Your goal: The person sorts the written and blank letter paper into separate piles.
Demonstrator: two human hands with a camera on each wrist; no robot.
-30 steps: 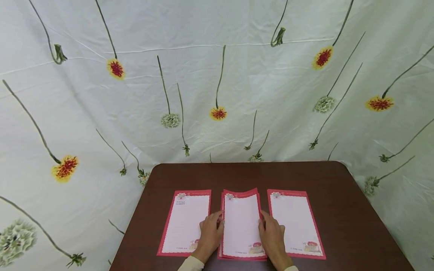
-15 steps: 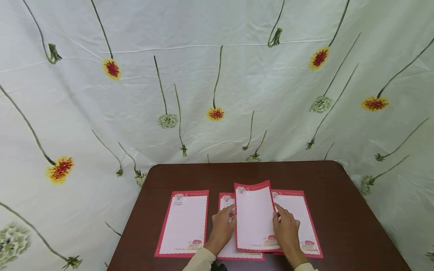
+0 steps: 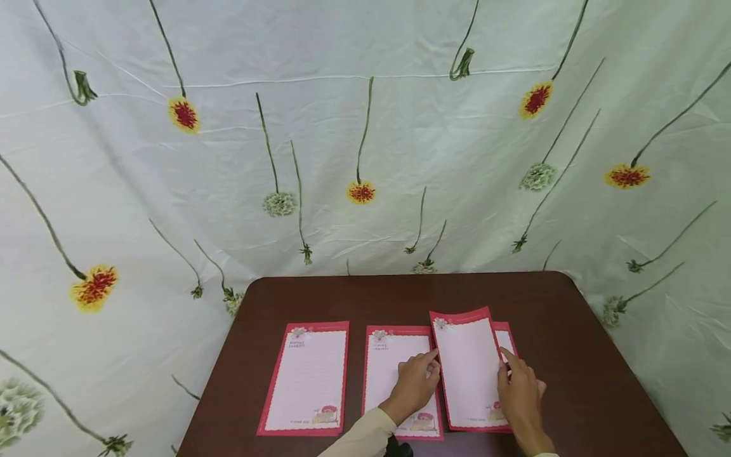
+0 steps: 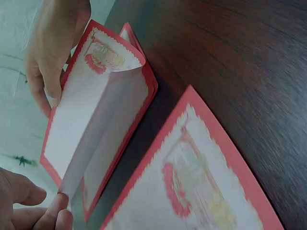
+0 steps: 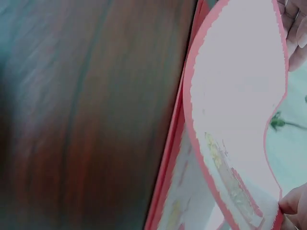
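Observation:
Both hands hold a red-bordered sheet of letter paper, which has a flower motif at its top corner and a small picture at its lower corner. My left hand pinches its left edge, and my right hand grips the right edge. Bowed and raised in both wrist views, the sheet overlaps a pile of matching paper on the right and mostly hides it. Under my left forearm lies the middle sheet, with small handwriting near its top.
A third matching sheet, also with a little writing, lies at the left. Everything is on a dark brown table with rounded far corners. Behind it hangs a pale cloth printed with flowers. A small black object shows by the left sleeve.
Both hands have lifted the top sheet off the middle pile and carried it right, over the right-hand paper. The middle sheet with writing is now uncovered.

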